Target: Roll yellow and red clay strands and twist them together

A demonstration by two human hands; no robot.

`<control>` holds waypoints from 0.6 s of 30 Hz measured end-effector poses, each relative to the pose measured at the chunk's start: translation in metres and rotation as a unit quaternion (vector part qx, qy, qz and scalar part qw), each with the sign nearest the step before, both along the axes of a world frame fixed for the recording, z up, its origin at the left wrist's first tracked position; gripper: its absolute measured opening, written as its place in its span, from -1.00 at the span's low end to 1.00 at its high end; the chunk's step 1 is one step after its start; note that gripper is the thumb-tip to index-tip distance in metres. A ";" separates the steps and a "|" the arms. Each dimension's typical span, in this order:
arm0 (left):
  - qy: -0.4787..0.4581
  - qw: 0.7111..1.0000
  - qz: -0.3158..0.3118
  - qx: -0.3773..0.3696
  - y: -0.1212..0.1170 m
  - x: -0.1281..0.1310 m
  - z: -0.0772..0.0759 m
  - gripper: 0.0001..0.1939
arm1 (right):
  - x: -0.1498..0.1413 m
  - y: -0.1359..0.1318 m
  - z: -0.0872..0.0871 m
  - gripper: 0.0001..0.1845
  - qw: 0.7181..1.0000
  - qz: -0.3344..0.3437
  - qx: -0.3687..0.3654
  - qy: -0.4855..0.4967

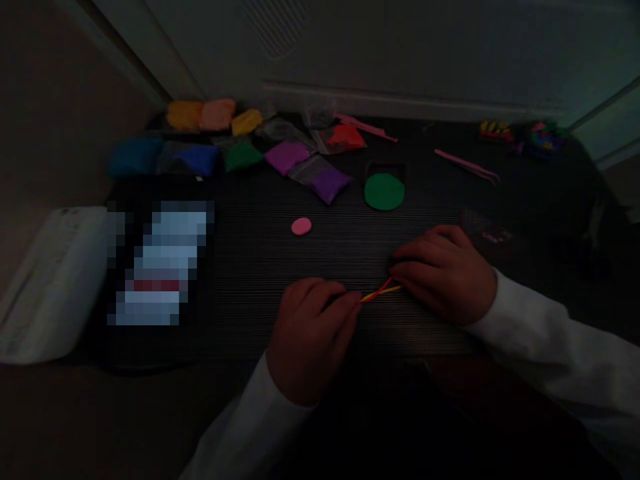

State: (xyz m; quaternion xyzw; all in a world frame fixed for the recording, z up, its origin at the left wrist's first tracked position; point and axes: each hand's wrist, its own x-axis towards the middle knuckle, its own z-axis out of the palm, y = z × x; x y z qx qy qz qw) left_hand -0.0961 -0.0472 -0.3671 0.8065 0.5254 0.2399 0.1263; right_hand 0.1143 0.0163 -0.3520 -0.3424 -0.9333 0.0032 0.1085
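Observation:
My left hand (316, 337) pinches one end of two thin strands (376, 293), one red-orange and one yellow, that look like soft modelling clay. The strands cross each other between my hands, just above the dark table. At their other end, the closed fingers of my right hand (445, 273) grip both strands; the tips there are hidden. Beyond my hands lie a flat pink clay disc (301, 227) and a flat green clay oval (384, 191), the latter beside a small dark square frame (387, 168). Both hands are closed.
Bags of coloured clay, such as purple (327, 181) and blue (197, 160), line the back left. Pink tweezers (467, 165) and a pink tool (365, 125) lie behind. Scissors (593, 240) are far right, a phone (163, 263) left, and a white pack (55, 283) at the edge.

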 end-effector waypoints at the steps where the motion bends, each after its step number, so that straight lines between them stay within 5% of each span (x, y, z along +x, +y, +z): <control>1: -0.005 1.000 0.005 -0.001 0.000 -0.002 0.000 -0.77 | -0.001 0.000 0.001 -0.81 1.000 -0.001 -0.003 -0.002; 10: 0.005 0.999 0.047 0.013 -0.002 -0.025 0.003 -0.78 | 0.026 -0.008 0.011 -0.78 0.999 -0.035 -0.010 0.021; 18: 0.009 1.000 0.011 0.011 0.001 0.004 0.004 -0.79 | 0.048 -0.024 -0.001 -0.77 0.996 -0.076 -0.020 0.043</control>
